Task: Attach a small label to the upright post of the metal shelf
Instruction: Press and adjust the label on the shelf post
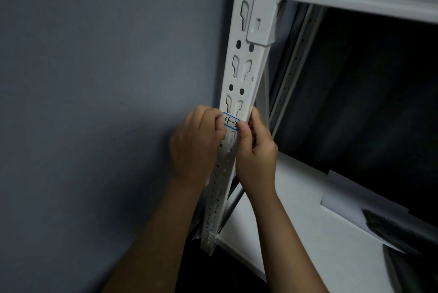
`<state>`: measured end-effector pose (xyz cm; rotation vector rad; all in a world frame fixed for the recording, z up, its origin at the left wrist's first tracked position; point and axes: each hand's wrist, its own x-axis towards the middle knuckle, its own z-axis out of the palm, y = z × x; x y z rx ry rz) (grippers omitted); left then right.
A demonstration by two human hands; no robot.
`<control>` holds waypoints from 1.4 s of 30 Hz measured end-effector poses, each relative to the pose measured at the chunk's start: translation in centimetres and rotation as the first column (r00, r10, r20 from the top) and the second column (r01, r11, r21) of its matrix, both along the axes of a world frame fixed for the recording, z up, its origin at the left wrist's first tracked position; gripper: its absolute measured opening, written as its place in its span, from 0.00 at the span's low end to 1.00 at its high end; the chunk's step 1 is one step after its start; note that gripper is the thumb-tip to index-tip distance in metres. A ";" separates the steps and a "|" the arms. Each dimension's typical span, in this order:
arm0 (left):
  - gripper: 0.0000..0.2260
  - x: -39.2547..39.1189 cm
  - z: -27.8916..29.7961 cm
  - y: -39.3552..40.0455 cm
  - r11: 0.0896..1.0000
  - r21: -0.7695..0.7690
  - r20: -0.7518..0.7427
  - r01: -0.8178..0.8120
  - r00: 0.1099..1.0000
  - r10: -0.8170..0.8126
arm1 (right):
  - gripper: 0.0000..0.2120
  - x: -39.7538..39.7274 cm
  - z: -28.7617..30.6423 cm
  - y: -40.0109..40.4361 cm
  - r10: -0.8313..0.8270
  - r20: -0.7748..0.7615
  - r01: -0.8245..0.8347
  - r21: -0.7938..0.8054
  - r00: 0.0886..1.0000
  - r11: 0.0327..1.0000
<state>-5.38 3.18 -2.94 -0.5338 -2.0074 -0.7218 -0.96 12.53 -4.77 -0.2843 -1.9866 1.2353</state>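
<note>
A: From the head camera, where is the label?

B: The label (231, 121) lies flat on the front face of the post (239, 84), between the two hands, with its long side running across the post and the post's length running up and down.

A: And the hands?

B: The left hand (198, 143) has its fingers curled, fingertips pinching the label's left end. The right hand (257, 150) presses its thumb on the right end, with its fingers curled round the post's far edge.

A: Which is nearer?

B: Both touch it, one at each end. I judge the next move is smoothing inward, across the post, toward the middle.

A: Anything else?

B: A white shelf (308, 221) sits lower right.
</note>
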 end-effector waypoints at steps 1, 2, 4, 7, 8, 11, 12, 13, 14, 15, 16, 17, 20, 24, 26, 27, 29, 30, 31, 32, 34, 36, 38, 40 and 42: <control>0.08 0.0 0.0 0.0 1.000 -0.001 0.005 0.001 1.000 -0.001 | 0.21 0.0 0.0 0.0 -0.002 0.001 0.002 -0.001 1.000 1.000; 0.08 0.0 0.0 0.0 1.000 -0.002 0.009 0.006 1.000 -0.006 | 0.21 0.0 0.0 0.0 0.000 0.002 0.000 -0.003 1.000 1.000; 0.08 0.0 0.0 -0.1 1.000 -0.006 0.017 0.025 1.000 -0.024 | 0.20 0.1 0.1 0.0 0.004 0.001 -0.004 0.002 1.000 1.000; 0.08 0.0 -0.1 -0.2 0.999 -0.022 0.022 0.044 0.999 -0.043 | 0.20 0.1 0.1 0.0 0.002 0.000 -0.002 0.011 1.000 1.000; 0.09 0.0 -0.1 -0.3 0.999 -0.031 0.020 0.040 0.999 -0.039 | 0.20 0.1 0.1 0.0 0.005 0.001 -0.005 0.011 1.000 1.000; 0.09 -0.1 -0.2 -0.4 0.998 -0.038 0.020 0.050 0.999 -0.050 | 0.20 0.1 0.0 0.0 0.011 0.007 -0.011 0.008 1.000 1.000; 0.09 -0.1 -0.2 -0.4 0.998 -0.039 0.021 0.052 0.998 -0.051 | 0.20 0.1 0.0 0.0 0.012 0.006 -0.012 0.005 1.000 1.000; 0.10 -0.1 -0.2 -0.4 0.998 -0.040 0.023 0.049 0.999 -0.049 | 0.20 0.1 0.1 0.0 0.014 0.004 -0.014 0.004 1.000 1.000; 0.10 -0.1 -0.2 -0.4 0.998 -0.038 0.031 0.050 0.998 -0.048 | 0.20 0.1 0.1 0.0 0.015 0.002 -0.015 0.004 1.000 1.000; 0.10 -0.1 -0.2 -0.4 0.998 -0.035 0.041 0.053 0.998 -0.052 | 0.20 0.1 0.1 0.0 0.018 0.003 -0.018 0.003 1.000 1.000; 0.10 0.0 -0.2 -0.5 0.998 -0.033 0.052 0.056 0.997 -0.055 | 0.20 0.1 0.1 0.0 0.021 0.005 -0.021 0.001 1.000 1.000; 0.10 0.0 -0.3 -0.5 0.998 -0.034 0.061 0.059 0.997 -0.057 | 0.20 0.1 0.1 0.0 0.025 0.006 -0.025 -0.001 1.000 1.000; 0.10 0.0 -0.3 -0.5 0.997 -0.025 0.081 0.080 0.994 -0.078 | 0.20 0.2 0.2 0.0 0.034 0.007 -0.034 -0.004 0.999 0.999; 0.11 0.1 -0.4 -0.6 0.994 -0.011 0.097 0.109 0.989 -0.108 | 0.21 0.2 0.2 0.1 0.044 0.006 -0.043 -0.015 0.999 0.999; 0.10 0.1 -0.4 -0.6 0.997 -0.013 0.094 0.080 0.992 -0.078 | 0.20 0.2 0.2 0.1 0.041 0.010 -0.041 -0.015 0.999 0.999; 0.09 0.2 -0.4 -0.6 0.998 -0.007 0.091 0.070 0.994 -0.069 | 0.20 0.1 0.1 0.1 0.038 0.012 -0.038 -0.015 0.999 0.999; 0.08 0.1 -0.5 -0.6 0.996 0.009 0.080 0.084 0.993 -0.084 | 0.19 0.1 0.1 0.1 0.030 0.016 -0.030 -0.007 0.999 1.000; 0.08 0.1 -0.6 -0.5 0.995 0.012 0.074 0.099 0.992 -0.100 | 0.19 0.1 0.1 0.2 0.027 0.018 -0.027 -0.003 0.999 1.000; 0.09 0.0 -0.7 -0.5 0.994 0.013 0.069 0.113 0.991 -0.113 | 0.19 0.1 0.1 0.2 0.029 0.018 -0.029 -0.002 0.999 1.000; 0.09 0.0 -0.8 -0.5 0.992 0.016 0.069 0.123 0.990 -0.124 | 0.19 0.2 0.1 0.2 0.031 0.017 -0.031 -0.001 0.999 1.000; 0.09 0.0 -0.8 -0.6 0.987 0.054 0.092 0.150 0.984 -0.154 | 0.19 0.2 0.1 0.2 0.043 0.009 -0.043 -0.001 0.999 0.999; 0.08 0.1 -0.7 -0.7 0.970 0.128 0.123 0.205 0.968 -0.220 | 0.19 0.3 0.3 0.1 0.057 0.000 -0.057 -0.002 0.998 0.998; 0.06 0.2 -0.5 -0.8 0.953 0.189 0.136 0.236 0.955 -0.263 | 0.18 0.3 0.3 0.2 0.057 -0.006 -0.057 0.007 0.998 0.998; 0.07 0.3 -0.3 -0.8 0.954 0.191 0.140 0.230 0.956 -0.258 | 0.19 0.2 0.2 0.2 0.045 -0.001 -0.045 0.004 0.999 0.999; 0.07 0.3 -0.3 -0.8 0.970 0.146 0.144 0.194 0.966 -0.215 | 0.20 0.1 0.1 0.2 0.032 0.004 -0.032 -0.006 0.999 0.999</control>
